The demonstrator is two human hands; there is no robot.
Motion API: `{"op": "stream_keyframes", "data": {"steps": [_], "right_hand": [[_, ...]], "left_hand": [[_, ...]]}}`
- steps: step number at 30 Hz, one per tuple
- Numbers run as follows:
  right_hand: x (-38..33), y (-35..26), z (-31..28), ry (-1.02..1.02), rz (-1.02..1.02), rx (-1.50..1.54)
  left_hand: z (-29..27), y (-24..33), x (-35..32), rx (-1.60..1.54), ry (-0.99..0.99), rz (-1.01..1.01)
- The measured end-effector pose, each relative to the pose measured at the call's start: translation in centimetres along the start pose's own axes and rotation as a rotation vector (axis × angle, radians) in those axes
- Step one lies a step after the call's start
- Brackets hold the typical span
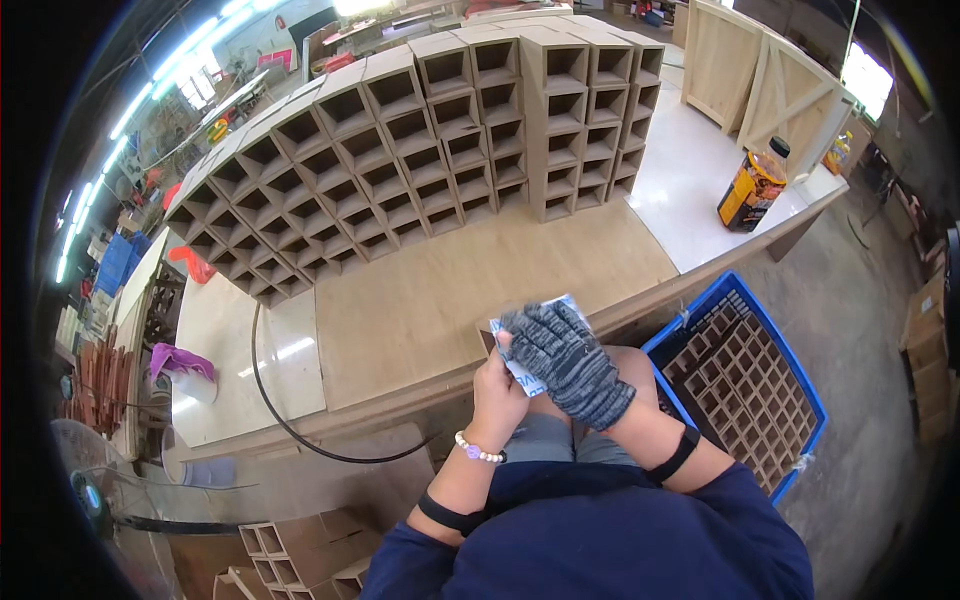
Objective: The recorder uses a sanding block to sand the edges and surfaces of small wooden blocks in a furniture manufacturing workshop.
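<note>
Over my lap, at the table's front edge, my bare left hand (492,402) is closed on the left side of a white sheet with blue print (522,376). A small brown edge shows beside its fingertips; whether that is a separate piece under the sheet I cannot tell. My right hand (572,368), in a grey knitted glove, lies across the sheet from the right, its fingers pressed together over it. The glove hides most of the sheet. Beyond my hands, open-fronted brown square boxes (385,180) stand stacked in a long curved wall on the table.
A blue crate (815,400) full of similar boxes stands at my right. A dark-capped bottle (752,190) is on the table's white right part. At left are a white container with a purple cloth (180,362), a black hose (285,420) and a fan (85,480). More boxes (285,555) lie lower left.
</note>
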State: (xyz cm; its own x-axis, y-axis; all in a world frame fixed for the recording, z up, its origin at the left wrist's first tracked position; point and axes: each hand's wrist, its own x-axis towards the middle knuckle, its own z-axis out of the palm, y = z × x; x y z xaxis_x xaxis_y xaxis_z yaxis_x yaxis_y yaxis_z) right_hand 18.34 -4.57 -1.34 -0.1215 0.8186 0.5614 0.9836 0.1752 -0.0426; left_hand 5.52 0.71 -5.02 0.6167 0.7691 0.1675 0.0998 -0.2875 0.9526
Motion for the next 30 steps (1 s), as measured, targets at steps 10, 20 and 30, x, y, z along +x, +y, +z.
{"op": "stream_keyframes", "data": {"steps": [10,20,30], "right_hand": [[-0.7,-0.8,0.2,-0.021,-0.049,0.099],[-0.7,0.6,-0.5,-0.017,-0.071,0.008],[-0.3,2.1,0.5,0.078,-0.114,0.020]], "left_hand": [[1.8,-0.8,-0.2,-0.022,0.226,0.301],[1.6,-1.1,0.1,-0.031,0.250,0.250],[0.5,0.8,1.1,0.081,0.080,0.126]]}}
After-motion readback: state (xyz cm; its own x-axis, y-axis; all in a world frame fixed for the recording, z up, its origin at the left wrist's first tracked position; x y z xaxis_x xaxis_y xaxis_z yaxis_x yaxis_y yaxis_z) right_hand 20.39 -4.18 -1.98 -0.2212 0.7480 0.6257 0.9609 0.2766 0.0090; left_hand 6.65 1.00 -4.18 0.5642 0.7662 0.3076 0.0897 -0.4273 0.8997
